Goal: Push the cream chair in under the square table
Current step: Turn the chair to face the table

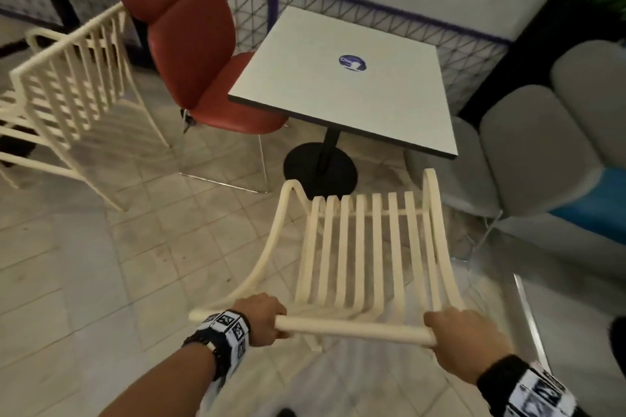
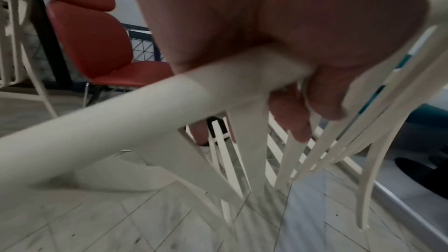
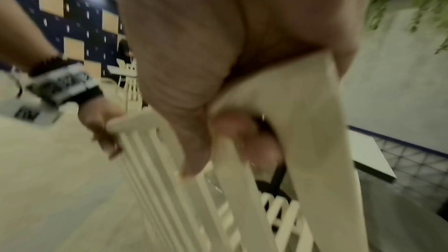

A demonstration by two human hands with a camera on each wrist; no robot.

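The cream slatted chair (image 1: 366, 247) stands in front of me, its seat front just short of the near edge of the square white table (image 1: 342, 78). My left hand (image 1: 267, 318) grips the left part of the chair's top rail (image 1: 352, 330). My right hand (image 1: 457, 332) grips the rail's right end. In the left wrist view my fingers (image 2: 300, 122) curl round the rail (image 2: 121, 114) from below. The right wrist view shows my right fingers (image 3: 244, 131) wrapped round the rail's corner (image 3: 290, 87), with the left hand (image 3: 101, 122) further along it.
The table's black round base (image 1: 320, 171) sits just beyond the seat. A red padded chair (image 1: 196, 44) stands at the table's left, a grey cushioned chair (image 1: 528, 152) at its right, and another cream slatted chair (image 1: 74, 85) at far left. A wire fence (image 1: 474, 54) backs the table.
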